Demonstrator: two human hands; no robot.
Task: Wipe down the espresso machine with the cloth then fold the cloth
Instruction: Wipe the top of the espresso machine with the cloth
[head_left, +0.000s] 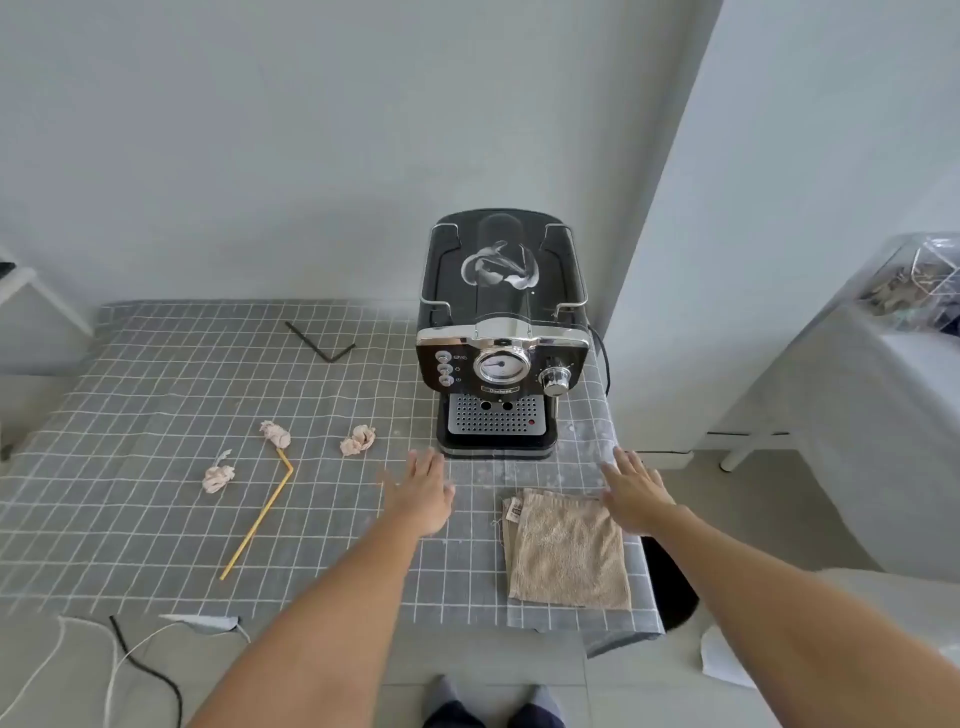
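Note:
A black and chrome espresso machine (501, 332) stands at the far right of the table, its dial and drip tray facing me. A beige cloth (566, 551) lies folded flat on the table near the right front corner. My left hand (421, 491) hovers palm down, fingers spread, just in front of the machine's base and left of the cloth. My right hand (636, 496) is also palm down with fingers apart, over the cloth's upper right corner. Neither hand holds anything.
The table wears a grey checked cover (156, 493). On it lie three crumpled pink tissues (358, 440), a bent yellow straw (260, 519) and a black bent straw (319, 340). Cables (140, 665) trail on the floor at left. A white unit (857, 415) stands at right.

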